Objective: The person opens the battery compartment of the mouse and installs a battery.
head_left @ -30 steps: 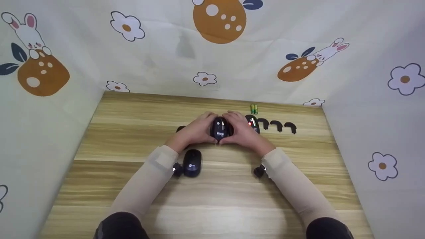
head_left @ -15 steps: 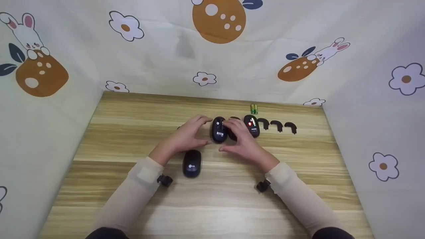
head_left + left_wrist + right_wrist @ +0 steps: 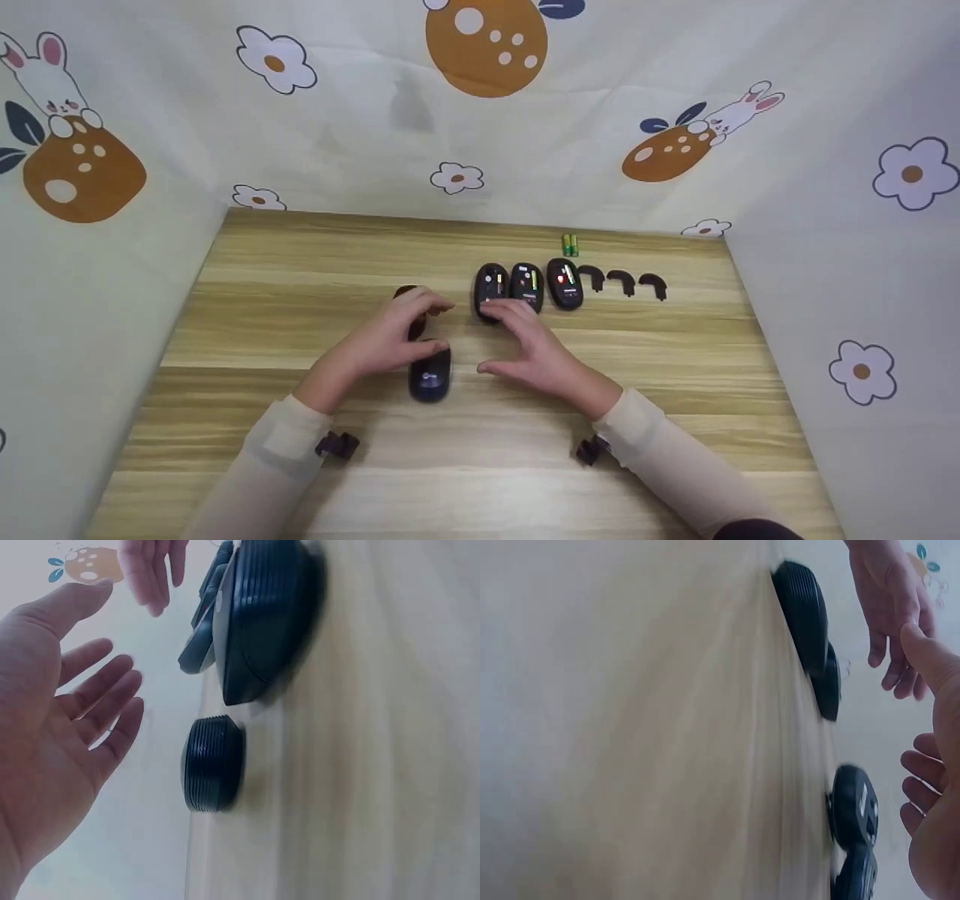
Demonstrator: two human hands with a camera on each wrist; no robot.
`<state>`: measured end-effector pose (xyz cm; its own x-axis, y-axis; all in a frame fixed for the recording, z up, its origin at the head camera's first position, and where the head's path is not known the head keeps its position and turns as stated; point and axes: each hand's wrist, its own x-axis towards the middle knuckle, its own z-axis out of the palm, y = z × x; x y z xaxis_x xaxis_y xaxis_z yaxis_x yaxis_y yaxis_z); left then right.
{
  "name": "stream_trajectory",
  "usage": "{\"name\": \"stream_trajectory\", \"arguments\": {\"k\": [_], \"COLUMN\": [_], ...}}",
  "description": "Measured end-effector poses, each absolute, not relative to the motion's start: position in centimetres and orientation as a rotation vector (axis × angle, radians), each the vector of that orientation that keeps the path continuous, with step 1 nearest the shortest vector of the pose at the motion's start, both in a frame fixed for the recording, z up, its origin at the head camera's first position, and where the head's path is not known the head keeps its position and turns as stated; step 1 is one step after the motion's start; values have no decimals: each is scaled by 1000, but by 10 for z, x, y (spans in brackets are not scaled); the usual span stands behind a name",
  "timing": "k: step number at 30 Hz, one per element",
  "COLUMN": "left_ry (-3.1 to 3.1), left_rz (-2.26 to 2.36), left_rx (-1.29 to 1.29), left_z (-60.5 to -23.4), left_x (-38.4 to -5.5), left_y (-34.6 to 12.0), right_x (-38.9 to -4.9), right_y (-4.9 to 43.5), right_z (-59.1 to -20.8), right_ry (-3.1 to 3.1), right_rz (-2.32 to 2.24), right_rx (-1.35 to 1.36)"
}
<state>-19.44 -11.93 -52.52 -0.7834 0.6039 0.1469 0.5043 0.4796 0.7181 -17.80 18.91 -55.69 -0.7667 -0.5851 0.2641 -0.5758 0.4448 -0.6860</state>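
A: Where is the glossy black, oval plastic computer mouse lying, and how is it pointing?

B: It is resting upright on the wood-grain table, just below the left hand. Its long axis is running front to back; judging by the pale logo, its forward end is probably facing the printed cloth.

A: What are the hands holding?

B: Nothing; both are hovering, fingers loosely spread, the right hand overlapping the leftmost of three upturned black mice.

A: Why upturned?

B: Presumably their battery slots are being kept accessible, with three hook-shaped black plastic pieces lying alongside and two green-and-yellow cylindrical batteries behind.
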Motion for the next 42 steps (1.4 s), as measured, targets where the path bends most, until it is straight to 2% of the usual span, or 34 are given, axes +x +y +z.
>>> {"name": "stream_trajectory", "arguments": {"k": [15, 29, 37, 42], "left_ry": [2561, 2528, 2559, 2594], "left_rz": [1163, 1085, 1036, 967], "left_rx": [907, 816, 926, 901], "left_z": [-536, -545, -552, -556], "left_x": [-165, -153, -149, -149], "left_y": [-149, -153, -149, -143], "right_x": [-160, -152, -148, -146], "right_y": [162, 139, 122, 115], "right_z": [-564, -563, -564, -564], "right_ry": [2572, 2565, 2613, 2656], "right_rz": [-1156, -1033, -901, -807], "right_rx": [-1037, -978, -996, -1002]}}
